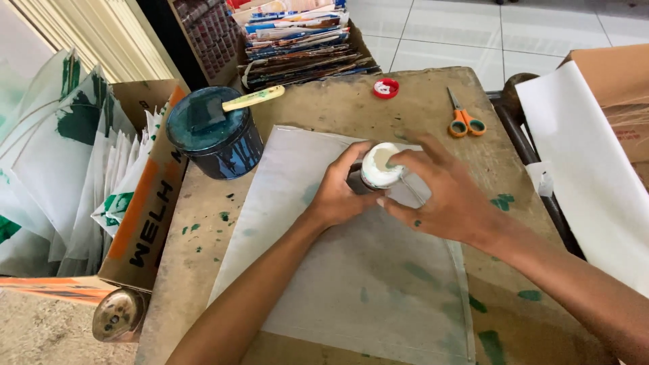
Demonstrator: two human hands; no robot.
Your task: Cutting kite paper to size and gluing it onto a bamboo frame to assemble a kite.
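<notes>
White jar [380, 165], small, stiff, likely glue-slick: I clamp my left hand [336, 196] round its side, right hand [443, 196] pinching its rim, mid-surface [324, 108].

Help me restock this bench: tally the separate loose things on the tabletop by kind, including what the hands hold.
Paint tub with foam brush on its lid: 1 each
Orange-handled scissors: 1
Red cap: 1
White jar held by left hand and right hand: 1
Grey sheet: 1
Total: 6
</notes>
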